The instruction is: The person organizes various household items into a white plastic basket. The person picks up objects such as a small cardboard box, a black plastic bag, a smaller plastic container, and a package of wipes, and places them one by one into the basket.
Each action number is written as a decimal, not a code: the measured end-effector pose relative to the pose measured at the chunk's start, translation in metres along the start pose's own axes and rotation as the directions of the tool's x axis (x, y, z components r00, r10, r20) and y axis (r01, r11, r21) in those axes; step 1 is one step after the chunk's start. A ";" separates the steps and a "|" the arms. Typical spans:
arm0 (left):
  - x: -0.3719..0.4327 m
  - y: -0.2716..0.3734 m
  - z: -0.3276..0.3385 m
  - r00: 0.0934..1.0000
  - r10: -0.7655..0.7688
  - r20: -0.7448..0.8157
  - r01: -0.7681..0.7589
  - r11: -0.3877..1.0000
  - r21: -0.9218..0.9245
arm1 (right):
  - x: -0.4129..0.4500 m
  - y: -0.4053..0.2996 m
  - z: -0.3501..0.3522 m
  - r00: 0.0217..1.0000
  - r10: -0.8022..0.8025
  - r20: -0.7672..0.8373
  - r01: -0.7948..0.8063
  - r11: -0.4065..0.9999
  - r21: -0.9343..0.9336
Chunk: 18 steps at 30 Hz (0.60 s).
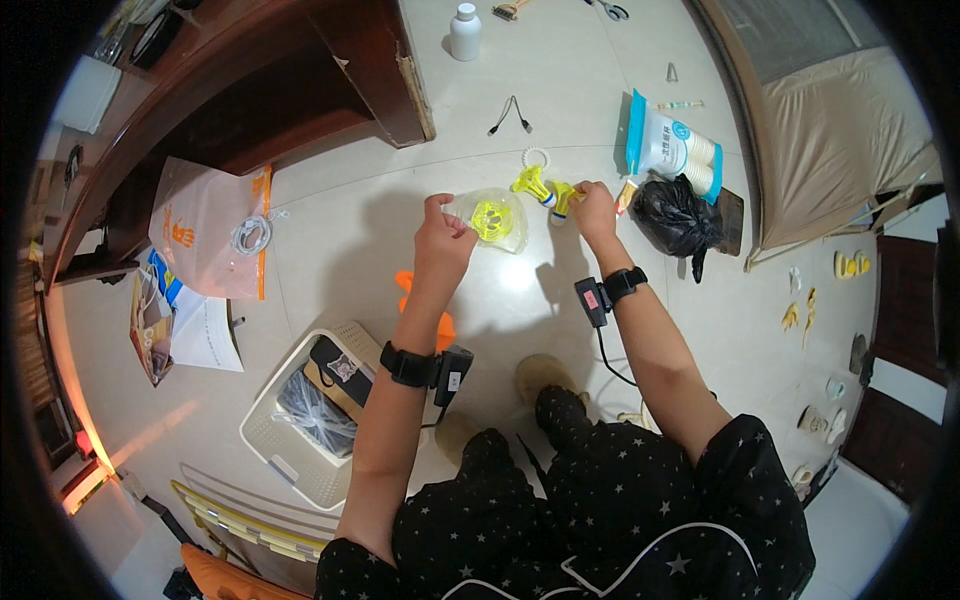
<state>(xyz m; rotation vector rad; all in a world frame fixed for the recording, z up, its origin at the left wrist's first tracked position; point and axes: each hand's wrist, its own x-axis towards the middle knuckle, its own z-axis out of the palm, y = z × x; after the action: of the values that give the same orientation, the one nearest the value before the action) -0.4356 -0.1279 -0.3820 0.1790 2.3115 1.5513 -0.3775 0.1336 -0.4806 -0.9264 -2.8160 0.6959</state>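
My left hand (448, 231) pinches the edge of a clear plastic bag (516, 235) with a yellow-green slotted plastic piece (491, 221) in or under it. To the right, my right hand (595, 210) has its fingertips on a yellow-green plastic part with a blue and white end (559, 204). A similar yellow-green part (531, 184) lies just left of it, touching or close to a white coiled ring (535, 157). A small orange and white packet (625, 198) lies right of my right hand.
A pack of paper cups (673, 146) and a tied black plastic bag (671, 217) lie at the right. Above are a short cable (511, 114) and a white bottle (465, 34). A filled plastic basket (289, 472), a clear orange-edged bag (202, 225) and wooden furniture (360, 67) are at the left.
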 end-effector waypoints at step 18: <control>0.005 -0.016 0.000 1.000 -0.017 -0.007 0.016 0.997 -0.069 | -0.077 -0.119 -0.063 0.696 -0.642 -0.322 0.704 0.698 0.130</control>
<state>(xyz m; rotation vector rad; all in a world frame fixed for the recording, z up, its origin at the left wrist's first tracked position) -0.4384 -0.1323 -0.3974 0.1365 2.2551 1.6235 -0.3647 0.0285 -0.3673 0.1081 -2.4662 0.7093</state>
